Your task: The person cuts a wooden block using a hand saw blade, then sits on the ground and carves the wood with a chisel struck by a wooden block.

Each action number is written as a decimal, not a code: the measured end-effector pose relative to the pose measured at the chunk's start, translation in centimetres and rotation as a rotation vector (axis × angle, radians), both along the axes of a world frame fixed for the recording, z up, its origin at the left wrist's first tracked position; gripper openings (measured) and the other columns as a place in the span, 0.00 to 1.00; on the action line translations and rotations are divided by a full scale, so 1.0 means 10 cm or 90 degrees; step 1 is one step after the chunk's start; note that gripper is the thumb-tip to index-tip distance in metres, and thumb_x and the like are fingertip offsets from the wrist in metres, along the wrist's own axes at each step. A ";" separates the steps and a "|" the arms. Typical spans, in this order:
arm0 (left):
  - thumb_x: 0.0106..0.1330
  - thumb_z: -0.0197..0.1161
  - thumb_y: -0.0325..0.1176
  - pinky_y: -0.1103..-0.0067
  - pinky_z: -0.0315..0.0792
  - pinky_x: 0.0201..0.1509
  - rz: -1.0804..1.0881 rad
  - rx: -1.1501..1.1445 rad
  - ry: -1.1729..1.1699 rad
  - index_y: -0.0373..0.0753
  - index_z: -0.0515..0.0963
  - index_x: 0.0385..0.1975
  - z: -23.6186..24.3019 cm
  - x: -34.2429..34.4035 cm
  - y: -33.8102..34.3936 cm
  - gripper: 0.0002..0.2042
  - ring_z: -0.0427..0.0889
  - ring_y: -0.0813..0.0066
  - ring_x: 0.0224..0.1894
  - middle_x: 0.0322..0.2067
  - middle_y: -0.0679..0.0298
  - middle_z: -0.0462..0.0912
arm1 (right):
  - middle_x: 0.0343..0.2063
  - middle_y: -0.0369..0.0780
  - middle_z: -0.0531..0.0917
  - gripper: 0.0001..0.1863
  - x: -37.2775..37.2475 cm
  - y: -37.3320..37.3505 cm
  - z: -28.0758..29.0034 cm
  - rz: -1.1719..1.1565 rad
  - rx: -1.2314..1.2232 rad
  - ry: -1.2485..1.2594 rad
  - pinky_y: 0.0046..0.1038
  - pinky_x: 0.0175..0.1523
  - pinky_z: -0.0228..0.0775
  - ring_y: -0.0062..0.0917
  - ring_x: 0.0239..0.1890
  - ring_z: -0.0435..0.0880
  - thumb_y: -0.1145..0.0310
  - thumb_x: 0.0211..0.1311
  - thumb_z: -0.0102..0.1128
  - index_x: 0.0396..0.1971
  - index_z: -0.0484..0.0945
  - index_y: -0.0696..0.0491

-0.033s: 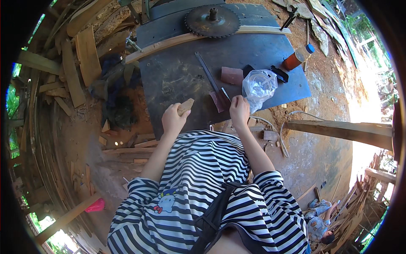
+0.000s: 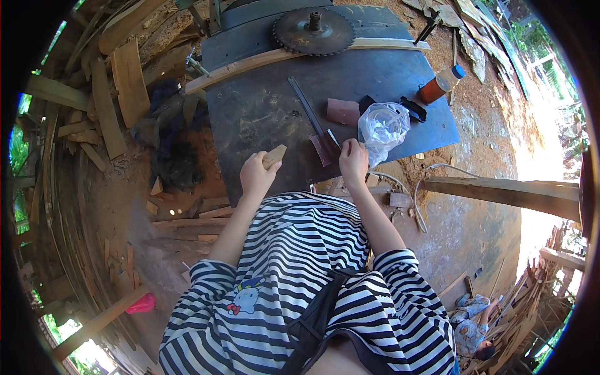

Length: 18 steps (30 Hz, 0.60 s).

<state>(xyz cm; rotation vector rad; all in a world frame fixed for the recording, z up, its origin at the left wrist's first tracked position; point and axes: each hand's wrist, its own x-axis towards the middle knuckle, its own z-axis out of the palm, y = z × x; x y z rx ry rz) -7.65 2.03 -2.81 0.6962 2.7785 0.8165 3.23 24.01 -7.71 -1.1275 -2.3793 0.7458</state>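
My left hand point(image 2: 255, 176) is closed around a small light wooden block point(image 2: 274, 156) with a pointed end, just above the table's near edge. My right hand point(image 2: 354, 164) is closed in a pinch at the near edge; whatever its fingers hold is hidden. By those fingertips is a thin pale stick, perhaps a pen point(image 2: 334, 137), beside a piece of reddish-brown sandpaper point(image 2: 322, 150). A clear plastic bag point(image 2: 384, 131) lies right of this hand. A long dark metal ruler point(image 2: 304, 103) points away from the sandpaper, and a second sandpaper piece point(image 2: 343, 111) lies farther back.
The dark metal table point(image 2: 250, 119) carries a circular saw blade point(image 2: 314, 31) behind a wooden strip point(image 2: 250, 64). A bottle of reddish liquid point(image 2: 437, 86) stands at the right. Wood offcuts point(image 2: 106, 106) crowd the left floor; a person point(image 2: 472, 328) is at lower right.
My right hand has shifted very slightly away from me. The wooden block stays in my left hand, and the things on the table have not moved.
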 end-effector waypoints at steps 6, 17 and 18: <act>0.54 0.68 0.43 0.67 0.74 0.44 0.056 -0.049 -0.062 0.37 0.80 0.35 -0.19 -0.16 0.09 0.17 0.81 0.58 0.39 0.34 0.56 0.82 | 0.30 0.40 0.82 0.07 -0.14 -0.03 0.02 0.040 -0.055 -0.023 0.40 0.45 0.62 0.39 0.39 0.77 0.67 0.57 0.55 0.30 0.81 0.51; 0.55 0.66 0.44 0.67 0.73 0.45 0.053 -0.043 -0.054 0.37 0.79 0.35 -0.21 -0.17 0.09 0.17 0.81 0.57 0.40 0.34 0.55 0.82 | 0.32 0.40 0.80 0.12 -0.27 -0.27 -0.02 0.117 -0.007 -0.134 0.38 0.46 0.61 0.36 0.42 0.76 0.60 0.54 0.63 0.30 0.79 0.53; 0.56 0.66 0.44 0.67 0.73 0.45 0.053 -0.040 -0.051 0.37 0.79 0.35 -0.21 -0.17 0.09 0.17 0.81 0.57 0.40 0.34 0.55 0.82 | 0.33 0.41 0.80 0.13 -0.30 -0.27 -0.01 0.113 -0.001 -0.171 0.38 0.47 0.63 0.36 0.43 0.76 0.59 0.53 0.64 0.32 0.79 0.53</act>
